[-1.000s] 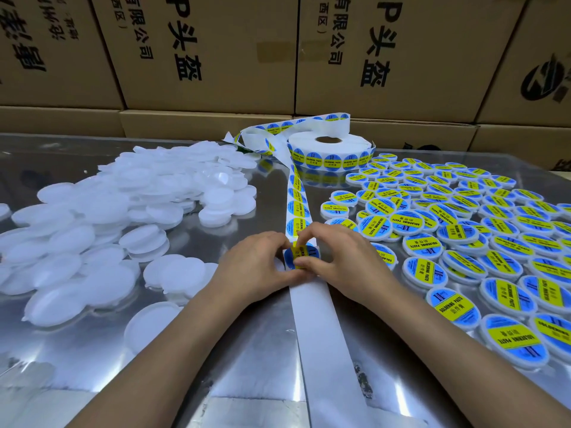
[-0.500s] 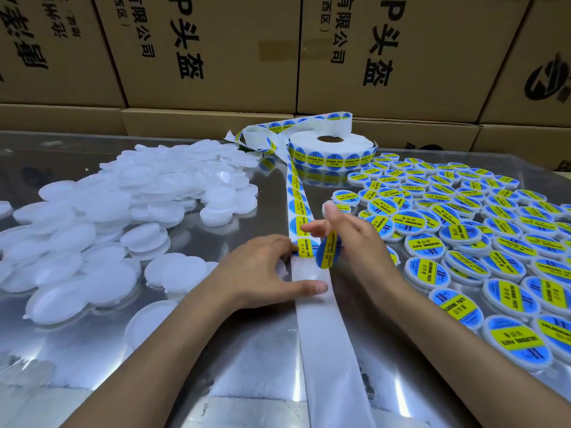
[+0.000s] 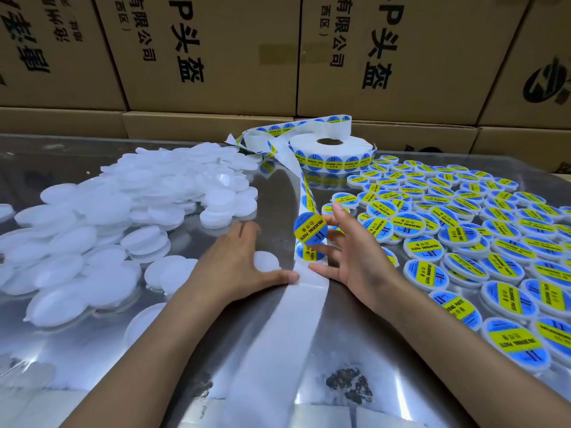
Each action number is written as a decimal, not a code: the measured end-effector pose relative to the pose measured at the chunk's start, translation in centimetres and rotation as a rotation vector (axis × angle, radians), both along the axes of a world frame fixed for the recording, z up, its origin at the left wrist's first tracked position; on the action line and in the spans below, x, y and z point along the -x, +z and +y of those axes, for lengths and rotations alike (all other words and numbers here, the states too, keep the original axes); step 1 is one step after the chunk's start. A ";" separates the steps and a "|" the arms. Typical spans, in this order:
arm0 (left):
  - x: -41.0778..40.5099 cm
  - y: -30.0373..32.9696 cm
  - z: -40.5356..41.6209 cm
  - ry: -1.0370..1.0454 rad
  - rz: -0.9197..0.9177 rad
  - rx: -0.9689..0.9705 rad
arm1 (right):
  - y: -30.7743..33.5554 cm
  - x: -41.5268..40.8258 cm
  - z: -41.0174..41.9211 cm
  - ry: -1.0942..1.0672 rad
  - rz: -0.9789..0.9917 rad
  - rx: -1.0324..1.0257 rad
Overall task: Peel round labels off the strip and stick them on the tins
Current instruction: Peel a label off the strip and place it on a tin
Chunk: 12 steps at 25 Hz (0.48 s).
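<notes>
A white backing strip (image 3: 296,329) runs from the label roll (image 3: 330,151) down the middle of the shiny table. My right hand (image 3: 352,261) pinches a peeled round blue-and-yellow label (image 3: 310,227) just above the strip, its other fingers spread. One more label (image 3: 309,253) sits on the strip right below it. My left hand (image 3: 234,267) lies flat on the table with its thumb pressing the strip's left edge. A plain white tin (image 3: 266,261) lies between its thumb and fingers. The tin's far side is hidden by the hand.
A heap of plain white tins (image 3: 102,223) covers the table's left side. Several labelled tins (image 3: 463,242) lie in rows on the right. Stacked cardboard boxes (image 3: 216,57) wall off the back of the table.
My right hand has lifted the peeled label off the strip and turned its printed face toward me. My left hand has slid left over a white tin, with its thumb staying on the strip.
</notes>
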State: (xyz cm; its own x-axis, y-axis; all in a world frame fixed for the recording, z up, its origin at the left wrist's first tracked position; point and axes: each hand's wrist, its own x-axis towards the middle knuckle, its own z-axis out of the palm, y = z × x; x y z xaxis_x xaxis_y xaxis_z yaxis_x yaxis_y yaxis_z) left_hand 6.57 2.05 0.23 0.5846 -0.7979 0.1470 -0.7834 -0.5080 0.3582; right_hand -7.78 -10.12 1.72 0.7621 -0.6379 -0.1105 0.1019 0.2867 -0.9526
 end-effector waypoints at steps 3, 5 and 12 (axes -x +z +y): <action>-0.1 -0.1 -0.1 0.040 0.001 0.033 | 0.1 0.1 0.0 0.029 0.021 -0.010; 0.0 -0.3 -0.3 0.011 0.008 0.095 | 0.2 0.1 -0.1 0.063 0.048 0.012; 0.2 -0.3 -0.7 -0.096 -0.048 0.286 | 0.2 0.4 -0.2 0.159 0.039 -0.010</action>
